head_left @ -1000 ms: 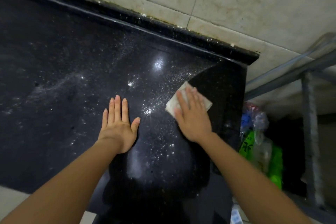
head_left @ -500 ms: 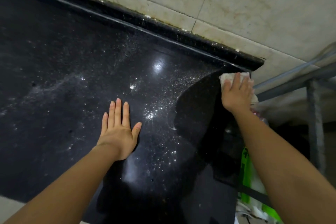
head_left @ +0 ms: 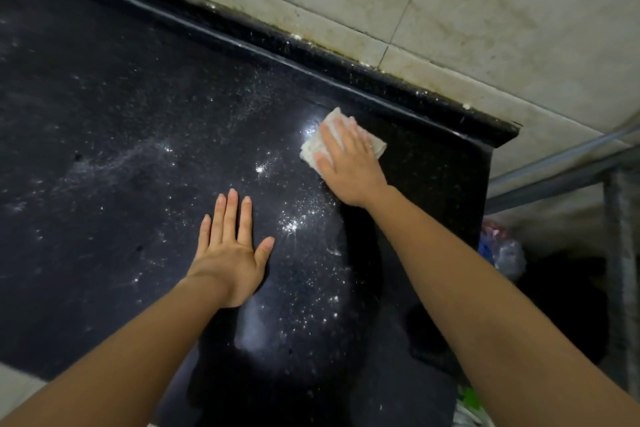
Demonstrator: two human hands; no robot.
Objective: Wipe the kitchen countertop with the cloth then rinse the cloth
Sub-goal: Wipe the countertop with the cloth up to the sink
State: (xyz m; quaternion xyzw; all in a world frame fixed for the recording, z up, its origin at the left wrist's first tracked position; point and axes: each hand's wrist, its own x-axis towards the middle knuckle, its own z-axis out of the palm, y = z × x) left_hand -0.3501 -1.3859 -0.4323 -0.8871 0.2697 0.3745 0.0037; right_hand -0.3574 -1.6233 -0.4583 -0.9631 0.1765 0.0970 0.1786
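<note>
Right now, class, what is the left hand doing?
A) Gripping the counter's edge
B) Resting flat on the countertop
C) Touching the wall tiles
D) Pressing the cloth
B: the left hand lies flat, fingers straight, on the black countertop; the right hand presses the cloth.

I have the cloth (head_left: 310, 150) under my right hand (head_left: 349, 166) on the countertop (head_left: 104, 114), my left hand (head_left: 228, 253) left of and nearer than that grip, perhaps bags (head_left: 505, 253) off to its right.

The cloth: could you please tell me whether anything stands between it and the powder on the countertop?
Only the left hand, flat on the countertop among the powder, near-left of the cloth under the right hand.
</note>
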